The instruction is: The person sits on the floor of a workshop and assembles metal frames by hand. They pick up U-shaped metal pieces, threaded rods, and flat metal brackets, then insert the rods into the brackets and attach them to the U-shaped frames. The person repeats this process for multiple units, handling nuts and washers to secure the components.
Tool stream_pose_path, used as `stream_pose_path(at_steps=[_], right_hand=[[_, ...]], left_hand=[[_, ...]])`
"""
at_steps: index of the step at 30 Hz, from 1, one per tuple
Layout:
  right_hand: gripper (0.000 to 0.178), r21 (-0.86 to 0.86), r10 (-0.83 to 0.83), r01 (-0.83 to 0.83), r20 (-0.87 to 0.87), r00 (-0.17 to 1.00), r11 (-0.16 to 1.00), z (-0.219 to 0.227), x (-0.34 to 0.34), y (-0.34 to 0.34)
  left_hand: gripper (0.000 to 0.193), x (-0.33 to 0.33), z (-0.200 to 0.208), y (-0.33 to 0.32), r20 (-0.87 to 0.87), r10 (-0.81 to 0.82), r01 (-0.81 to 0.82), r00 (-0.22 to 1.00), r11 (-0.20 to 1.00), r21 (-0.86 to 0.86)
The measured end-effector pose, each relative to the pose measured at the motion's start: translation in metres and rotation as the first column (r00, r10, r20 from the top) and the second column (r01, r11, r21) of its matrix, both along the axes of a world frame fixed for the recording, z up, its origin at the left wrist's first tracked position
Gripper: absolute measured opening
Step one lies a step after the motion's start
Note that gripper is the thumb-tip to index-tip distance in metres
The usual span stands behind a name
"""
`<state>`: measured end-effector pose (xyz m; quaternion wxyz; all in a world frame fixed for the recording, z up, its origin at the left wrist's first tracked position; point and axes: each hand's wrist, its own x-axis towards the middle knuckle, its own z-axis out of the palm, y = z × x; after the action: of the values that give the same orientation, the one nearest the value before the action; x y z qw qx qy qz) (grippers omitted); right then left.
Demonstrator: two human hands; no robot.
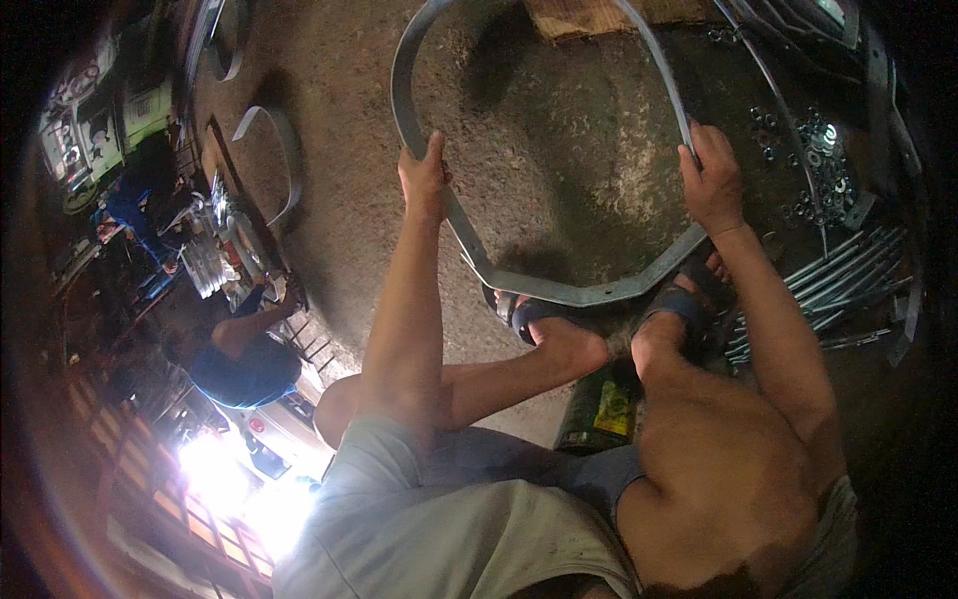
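Bare dirt floor (569,170) lies underfoot. Left hand (424,185) and right hand (711,185) each clamp the grey flat steel strip (589,293), already curved into a loop, its near side pinned under both sandalled feet.

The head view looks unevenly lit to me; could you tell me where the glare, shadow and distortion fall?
In the head view, white glare burns out the lower left; the rim falls into dark vignette, hiding the corners; fisheye bending curves the edges; the left hand, right hand and bent metal strip sit in dim, warm light, fairly sharp; the bolts glint at right.
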<state>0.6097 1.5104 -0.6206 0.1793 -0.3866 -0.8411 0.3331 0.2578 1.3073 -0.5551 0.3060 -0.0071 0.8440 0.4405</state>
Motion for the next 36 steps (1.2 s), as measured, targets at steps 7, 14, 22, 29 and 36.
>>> stream_pose_path(at_steps=[7, 14, 22, 29, 36], right_hand=[[0.038, -0.029, 0.071, -0.071, 0.011, 0.997, 0.997, 0.009, -0.01, -0.001], [0.039, 0.033, 0.046, -0.045, -0.008, 0.999, 0.998, 0.004, -0.003, -0.004], [0.039, -0.003, -0.019, 0.019, 0.101, 0.995, 1.0, 0.003, -0.007, -0.006], [0.029, -0.229, -0.318, 0.264, -0.246, 0.916, 0.937, 0.003, 0.009, 0.02], [0.021, -0.201, -0.416, 0.391, -0.1, 0.904, 0.898, 0.032, 0.053, 0.038]], left_hand=[[0.021, 0.022, -0.027, -0.052, -0.055, 0.071, -0.073, 0.996, 0.997, -0.036], [0.02, 0.028, -0.024, -0.045, -0.069, 0.064, -0.063, 0.996, 0.998, 0.021], [0.028, 0.022, -0.02, -0.025, -0.566, -0.319, 0.05, 0.76, 0.898, -0.438], [0.052, 0.065, -0.002, -0.071, -0.517, -0.363, -0.068, 0.775, 0.766, -0.639], [0.032, 0.093, -0.029, -0.091, -0.324, -0.495, 0.119, 0.806, 0.673, -0.73]])
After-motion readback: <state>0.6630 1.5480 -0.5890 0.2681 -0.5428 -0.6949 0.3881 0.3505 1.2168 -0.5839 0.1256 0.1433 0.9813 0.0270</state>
